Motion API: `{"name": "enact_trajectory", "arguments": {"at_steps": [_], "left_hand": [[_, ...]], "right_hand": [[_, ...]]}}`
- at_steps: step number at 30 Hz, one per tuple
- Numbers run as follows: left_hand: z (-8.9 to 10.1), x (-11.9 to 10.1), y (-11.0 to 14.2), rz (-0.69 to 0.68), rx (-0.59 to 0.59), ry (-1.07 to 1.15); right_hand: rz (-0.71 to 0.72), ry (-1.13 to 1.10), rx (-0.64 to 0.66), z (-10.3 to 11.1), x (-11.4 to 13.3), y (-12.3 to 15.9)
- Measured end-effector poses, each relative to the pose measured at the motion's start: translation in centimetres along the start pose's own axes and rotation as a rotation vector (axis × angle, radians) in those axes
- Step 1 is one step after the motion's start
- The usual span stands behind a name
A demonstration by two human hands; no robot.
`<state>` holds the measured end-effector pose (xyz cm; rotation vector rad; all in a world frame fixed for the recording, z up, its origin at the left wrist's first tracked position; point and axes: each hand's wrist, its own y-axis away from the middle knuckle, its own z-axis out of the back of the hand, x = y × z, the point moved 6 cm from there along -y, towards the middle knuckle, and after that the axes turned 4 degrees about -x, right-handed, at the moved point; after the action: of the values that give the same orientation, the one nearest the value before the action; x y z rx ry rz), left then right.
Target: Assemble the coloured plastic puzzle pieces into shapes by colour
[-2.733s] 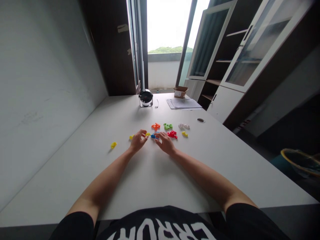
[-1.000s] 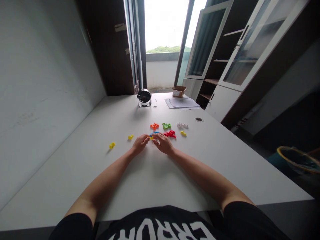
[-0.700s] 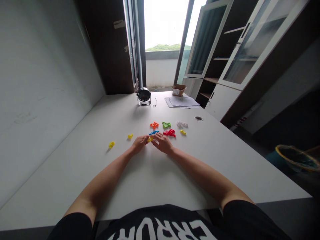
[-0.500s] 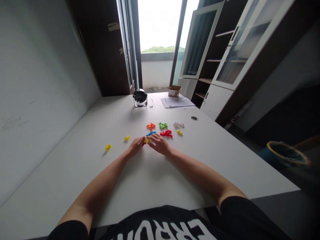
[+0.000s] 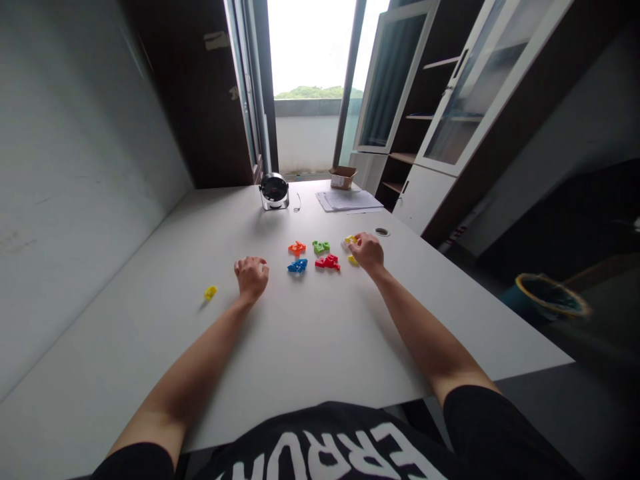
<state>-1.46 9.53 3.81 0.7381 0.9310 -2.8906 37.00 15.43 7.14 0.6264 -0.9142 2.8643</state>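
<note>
Left hand: in the middle left of the frame, the left hand [image 5: 251, 277] is well apart from the other hand, its fingers curled downward; whether anything is under or in them cannot be told.
Right hand: right of centre, the right hand [image 5: 368, 251] has its fingertips closed on the held yellow piece [image 5: 350, 239].
White pieces: beside and partly behind those fingertips lie white pieces [image 5: 345, 245], partly hidden.
Near yellow piece: just below the same hand in the frame, a near yellow piece [image 5: 353, 260] shows in part.
Far yellow piece: at the middle left, a far yellow piece [image 5: 211, 293] lies on the white table [image 5: 300, 347].
Coloured clusters: near the centre, orange pieces [image 5: 297, 248] and green pieces [image 5: 321, 247] are above blue pieces [image 5: 297, 266] and red pieces [image 5: 328, 262].
Cardboard box: at upper centre, the cardboard box [image 5: 343, 179] stands with its flaps open, its inside too small to read; papers [image 5: 349, 201] lie just below it.
Bin: at the lower right, a bin [image 5: 553, 295] has a yellow rim and a dark inside; its contents cannot be told.
Cabinet: at the upper right, the cabinet [image 5: 435, 193] has dark open shelves; one shelf seems to bear something thin.
</note>
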Motion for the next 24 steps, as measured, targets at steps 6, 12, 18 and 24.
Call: {"name": "enact_trajectory", "arguments": {"at_steps": [6, 12, 18, 24], "left_hand": [[-3.0, 3.0, -0.2, 0.049, 0.139, 0.095], [-3.4, 2.8, -0.1, -0.007, 0.172, 0.155], [-3.0, 1.5, 0.1, -0.078, 0.163, 0.146], [-3.1, 0.7, 0.3, -0.11, 0.211, 0.133]], "right_hand": [[-0.29, 0.18, 0.384, -2.1, -6.1, 0.8], [-0.247, 0.086, 0.483, -3.0, -6.4, 0.1], [-0.248, 0.127, 0.343, -2.5, -5.2, 0.0], [0.055, -0.044, 0.162, -1.9, 1.3, 0.9]]}}
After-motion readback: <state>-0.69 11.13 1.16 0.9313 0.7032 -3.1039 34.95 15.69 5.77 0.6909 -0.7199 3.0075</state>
